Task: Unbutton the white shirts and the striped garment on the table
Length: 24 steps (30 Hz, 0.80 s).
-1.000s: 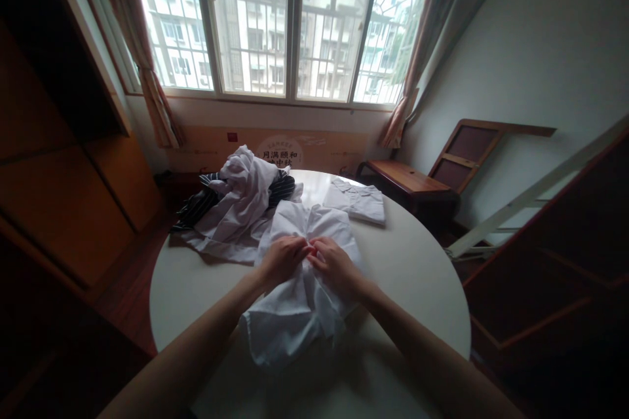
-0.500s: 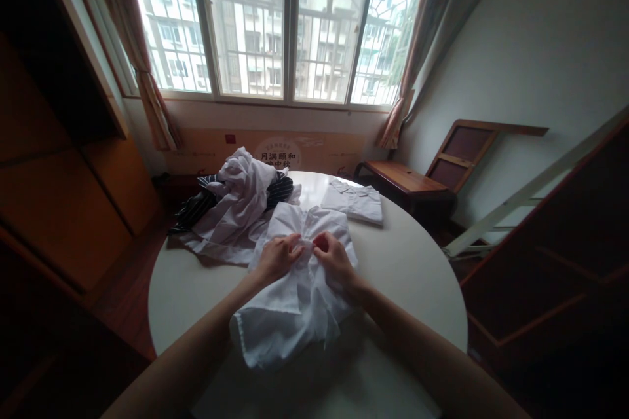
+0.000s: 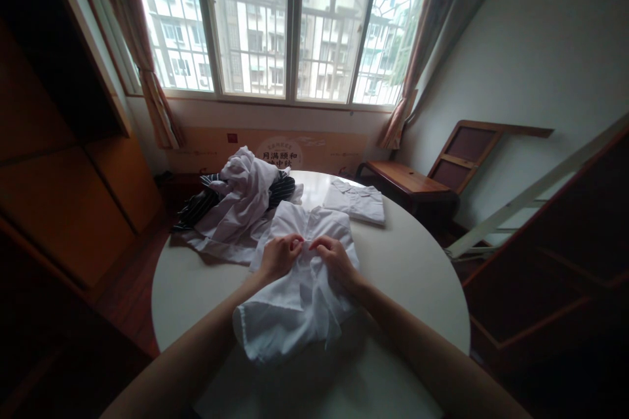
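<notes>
A white shirt (image 3: 280,317) lies spread on the round white table (image 3: 417,275), its near end loose and wrinkled. At the middle of its front, my left hand (image 3: 282,254) pinches the fabric with curled fingers. Close beside it, my right hand (image 3: 334,258) pinches the cloth too, thumb and fingertips together. The fingertips of both hands almost meet along the shirt's centre line. Whatever small detail, such as a button, sits between them is too small to make out.
A heap of white and black-striped clothes (image 3: 240,190) lies at the table's back left. A folded white shirt (image 3: 356,201) rests at the back right. Beyond the table stand a wooden bench (image 3: 403,177) and a printed cardboard panel (image 3: 221,147) under the window.
Both hands stay at the shirt's centre, their fingertips shifting slightly. My right-hand fingers have drawn a little closer to the left hand. The shirt lies nearly as before.
</notes>
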{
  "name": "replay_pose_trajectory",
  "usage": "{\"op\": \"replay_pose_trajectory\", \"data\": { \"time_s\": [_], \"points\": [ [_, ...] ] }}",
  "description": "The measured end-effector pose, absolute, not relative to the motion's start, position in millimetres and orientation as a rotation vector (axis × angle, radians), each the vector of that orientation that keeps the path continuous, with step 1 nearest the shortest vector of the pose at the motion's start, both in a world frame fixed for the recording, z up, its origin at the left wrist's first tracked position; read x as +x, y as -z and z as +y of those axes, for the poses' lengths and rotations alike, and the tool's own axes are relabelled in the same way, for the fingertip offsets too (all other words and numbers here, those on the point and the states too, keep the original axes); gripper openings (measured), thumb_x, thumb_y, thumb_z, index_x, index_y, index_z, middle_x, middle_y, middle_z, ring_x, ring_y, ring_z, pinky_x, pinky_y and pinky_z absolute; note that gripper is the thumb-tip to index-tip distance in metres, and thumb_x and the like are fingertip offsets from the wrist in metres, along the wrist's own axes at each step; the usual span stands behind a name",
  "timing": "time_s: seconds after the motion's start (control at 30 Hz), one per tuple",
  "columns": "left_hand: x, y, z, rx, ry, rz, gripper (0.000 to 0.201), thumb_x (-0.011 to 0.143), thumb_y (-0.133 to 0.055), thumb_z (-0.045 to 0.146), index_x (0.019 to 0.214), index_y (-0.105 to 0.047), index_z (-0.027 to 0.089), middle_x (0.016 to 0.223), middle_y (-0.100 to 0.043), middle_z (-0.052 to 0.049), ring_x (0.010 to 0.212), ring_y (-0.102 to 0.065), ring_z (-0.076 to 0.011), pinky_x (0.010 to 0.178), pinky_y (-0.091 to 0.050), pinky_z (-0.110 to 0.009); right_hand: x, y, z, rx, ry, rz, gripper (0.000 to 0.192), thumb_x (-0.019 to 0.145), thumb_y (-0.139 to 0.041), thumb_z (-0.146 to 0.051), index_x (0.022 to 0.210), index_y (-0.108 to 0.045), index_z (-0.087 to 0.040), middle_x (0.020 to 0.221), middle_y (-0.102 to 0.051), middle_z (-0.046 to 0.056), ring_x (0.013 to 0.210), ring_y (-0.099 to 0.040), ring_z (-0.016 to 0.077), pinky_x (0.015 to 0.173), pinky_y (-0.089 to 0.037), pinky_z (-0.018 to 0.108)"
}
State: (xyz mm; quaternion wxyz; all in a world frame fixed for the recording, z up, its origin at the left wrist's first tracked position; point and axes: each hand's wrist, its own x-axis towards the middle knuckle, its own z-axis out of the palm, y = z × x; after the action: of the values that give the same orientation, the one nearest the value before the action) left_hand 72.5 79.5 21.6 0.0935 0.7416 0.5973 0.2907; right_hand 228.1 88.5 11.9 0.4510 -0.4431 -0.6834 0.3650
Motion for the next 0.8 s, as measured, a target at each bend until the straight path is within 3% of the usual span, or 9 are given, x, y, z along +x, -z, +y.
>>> {"op": "replay_pose_trajectory", "data": {
  "time_s": [0.37, 0.53, 0.8],
  "points": [
    [70.3, -17.5, 81.6, 2.259, -0.898, 1.731, 0.021, 0.080, -0.050, 0.034, 0.089, -0.064, 0.022, 0.070, -0.066, -0.002, 0.063, -0.059, -0.0152, 0.054, -0.035, -0.023, 228.4, -5.3, 93.7, -1.176, -0.773, -1.746, 0.026, 0.070, -0.057, -0.029, 0.092, -0.059, -0.015, 0.076, -0.063, 0.004, 0.068, -0.056, 0.0157, 0.066, -0.044, 0.029],
    [70.7, -16.8, 80.5, 2.275, -0.904, 1.762, 0.025, 0.079, -0.051, 0.037, 0.096, -0.062, 0.023, 0.069, -0.065, -0.001, 0.064, -0.059, -0.0164, 0.056, -0.036, -0.024, 226.8, -7.8, 90.1, -1.215, -0.742, -1.757, 0.015, 0.075, -0.051, -0.029, 0.074, -0.058, -0.015, 0.076, -0.062, 0.006, 0.070, -0.056, 0.0172, 0.068, -0.042, 0.030],
    [70.0, -14.7, 82.2, 2.288, -0.921, 1.724, 0.029, 0.080, -0.050, 0.037, 0.105, -0.059, 0.026, 0.063, -0.061, 0.002, 0.057, -0.056, -0.0130, 0.053, -0.033, -0.022, 225.3, -4.2, 91.2, -1.091, -0.811, -1.666, 0.015, 0.076, -0.049, -0.031, 0.074, -0.053, -0.016, 0.073, -0.058, 0.003, 0.067, -0.052, 0.0155, 0.064, -0.041, 0.027]
  ]
}}
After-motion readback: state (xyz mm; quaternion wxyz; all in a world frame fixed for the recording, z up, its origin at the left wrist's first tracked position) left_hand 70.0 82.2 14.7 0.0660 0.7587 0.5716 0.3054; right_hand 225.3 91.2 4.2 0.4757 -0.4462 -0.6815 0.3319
